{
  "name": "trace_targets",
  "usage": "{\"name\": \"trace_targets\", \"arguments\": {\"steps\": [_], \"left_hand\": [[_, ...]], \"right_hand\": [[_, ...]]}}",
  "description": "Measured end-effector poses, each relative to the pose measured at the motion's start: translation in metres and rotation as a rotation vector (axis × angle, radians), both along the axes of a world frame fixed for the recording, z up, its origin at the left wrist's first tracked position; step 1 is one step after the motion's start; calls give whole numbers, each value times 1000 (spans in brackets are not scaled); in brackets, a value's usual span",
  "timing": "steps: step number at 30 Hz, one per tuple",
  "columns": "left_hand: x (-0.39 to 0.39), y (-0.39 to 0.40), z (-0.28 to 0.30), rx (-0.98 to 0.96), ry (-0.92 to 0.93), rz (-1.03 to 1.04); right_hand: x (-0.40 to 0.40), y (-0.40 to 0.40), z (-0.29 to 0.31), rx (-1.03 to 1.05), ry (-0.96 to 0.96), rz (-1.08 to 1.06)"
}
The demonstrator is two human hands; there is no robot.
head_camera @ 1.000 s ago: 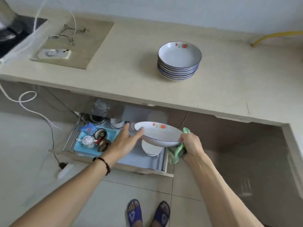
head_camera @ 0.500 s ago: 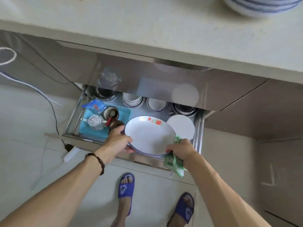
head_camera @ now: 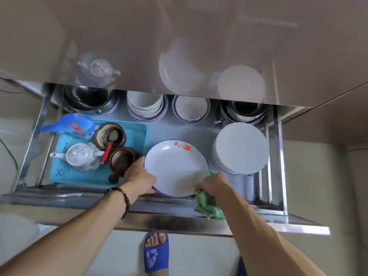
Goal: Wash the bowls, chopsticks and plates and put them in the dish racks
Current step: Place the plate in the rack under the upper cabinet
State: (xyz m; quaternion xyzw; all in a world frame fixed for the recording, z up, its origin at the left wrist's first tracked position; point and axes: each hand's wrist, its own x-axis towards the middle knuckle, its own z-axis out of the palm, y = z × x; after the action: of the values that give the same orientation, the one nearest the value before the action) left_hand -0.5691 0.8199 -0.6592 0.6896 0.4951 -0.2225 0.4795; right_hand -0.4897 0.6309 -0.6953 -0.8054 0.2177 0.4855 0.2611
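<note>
— Since a second ago you have brought the plate down from under the counter edge, and now it sits low inside the pulled-out dish rack drawer, face up, red flower print at its far rim.

— What do I have at the left of the drawer?

— You have a turquoise tray there, with a blue packet at its far corner, a white teapot and two brown jars. The nearer jar lies just beside your left hand.

— And my left hand?

— Your left hand grips the plate's left rim, fingers curled under it, thumb on top. A dark bead bracelet circles that wrist.

— The right?

— Your right hand pinches the near right rim, and it also holds a green cloth bunched against the palm; the cloth hangs over the drawer's front rail.

— What lies beyond the plate?

— Along the back you see steel bowls, then two stacks of white bowls, then more steel bowls at the far right. A stack of white plates stands just right of your plate; I cannot tell whether they touch. Below, your foot in a blue slipper shows on the floor.
</note>
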Motion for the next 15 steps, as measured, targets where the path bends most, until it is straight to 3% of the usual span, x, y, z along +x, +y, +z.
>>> {"name": "trace_targets", "arguments": {"steps": [15], "left_hand": [[35,-17,-73,-120,79,117]], "right_hand": [[18,4,-79,-48,-37,-7]]}}
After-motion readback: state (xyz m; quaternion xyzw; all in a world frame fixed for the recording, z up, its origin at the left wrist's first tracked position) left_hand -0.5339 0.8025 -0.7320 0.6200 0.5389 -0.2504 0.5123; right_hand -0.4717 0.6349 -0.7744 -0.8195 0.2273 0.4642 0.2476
